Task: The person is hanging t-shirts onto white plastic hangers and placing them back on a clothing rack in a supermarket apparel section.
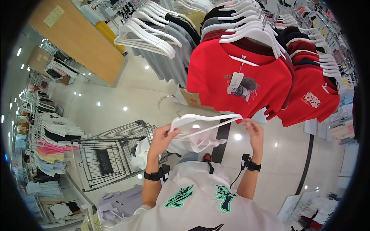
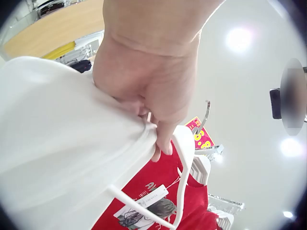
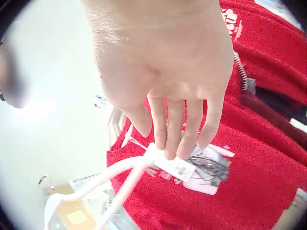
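Note:
My left hand [image 2: 144,76] grips a white garment [image 2: 62,143] near its edge, beside a white plastic hanger [image 1: 208,116]. One end of the hanger and its lower bar stick out past the cloth in the left wrist view. Around the hanger's far end my right hand [image 1: 254,133] is raised, with its fingers fairly straight and slightly bent. In the right wrist view its fingertips overlap the hanger's end and a paper tag [image 3: 175,165]. Behind them hangs a red T-shirt [image 1: 208,73] with a printed picture.
Racks of shirts on white hangers [image 1: 148,32] stand in front. A wire shopping cart [image 1: 104,154] with white cloth in it is at the left, near shelves of folded clothes [image 1: 46,192]. A wooden panel [image 1: 77,38] rises at the upper left above the glossy tiled floor [image 1: 111,98].

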